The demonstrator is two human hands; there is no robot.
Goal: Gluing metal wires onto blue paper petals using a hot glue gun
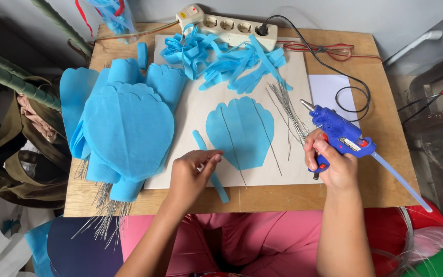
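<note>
The glue gun [340, 134] is blue, with an orange trigger and a pale label on its side, and it sits in the right part of the scene above the near-right area of the wooden table [385, 123]. Its long axis runs diagonally: the metal nozzle points far-left, toward the bundle of thin wires [289, 110], while a translucent glue stick [401, 182] juts out of the back toward the near right. A black cord [334, 69] leads from the power strip [226, 25] at the far edge toward the gun.

The right hand [331, 161] is closed around the gun's handle, with the index finger lying along the trigger. The left hand [193, 172] is loosely curled, its thumb and fingertips pinching a narrow blue strip [210, 166] that lies slanted from far-left to near-right on the near part of the cream board [190, 110].

Just right of that strip lies a blue shell-shaped petal [239, 133] with 2 wires laid across it lengthwise, its scalloped edge toward the far side. A stack of larger blue petals [124, 123] with wire stems covers the left of the table. A heap of blue strips [226, 59] lies near the power strip.
</note>
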